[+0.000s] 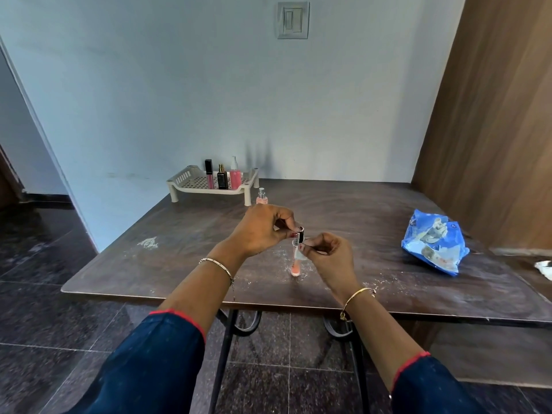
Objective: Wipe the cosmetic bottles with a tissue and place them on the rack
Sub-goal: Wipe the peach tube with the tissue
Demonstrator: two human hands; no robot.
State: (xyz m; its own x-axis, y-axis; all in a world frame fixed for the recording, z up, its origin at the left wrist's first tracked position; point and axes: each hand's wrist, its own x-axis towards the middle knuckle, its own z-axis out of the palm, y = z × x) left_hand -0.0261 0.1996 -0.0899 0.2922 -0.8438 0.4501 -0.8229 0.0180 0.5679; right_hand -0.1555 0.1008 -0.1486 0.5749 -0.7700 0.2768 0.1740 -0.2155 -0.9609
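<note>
Looking down on a dark brown surface (358,222), dusted with pale specks toward the near edge. Carries a cream slotted rack (191,177) at the far left corner, close to the wall, raised on short legs. Further right, near the right edge, a crumpled blue packet (433,243) lying flat, well apart from everything else.

Over the middle of the surface, toward the near edge, both hands raised and close together. Left hand (260,231) with fingers curled, pinching the black cap end of a slim tube (295,268) between thumb and fingertips. Right hand (328,252) just beside it, fingers bent in, pinching a small scrap of tissue (299,254) against the middle of that tube. Tube held nearly upright, slightly tilted, cap uppermost, peach-coloured lower end down by the surface; cannot tell whether touching it.

On the rack, toward its right end, three bottles upright in a row: a pink pump bottle (235,177) at the right, a dark perfume bottle (222,178) in the middle, a pink gloss tube (209,174) with a black cap at the left. Just beside the rack's front right leg, on the surface itself, a pale pink spray bottle (262,198), upright, partly hidden behind the left hand. Near the left edge, a small white smear (148,242).
</note>
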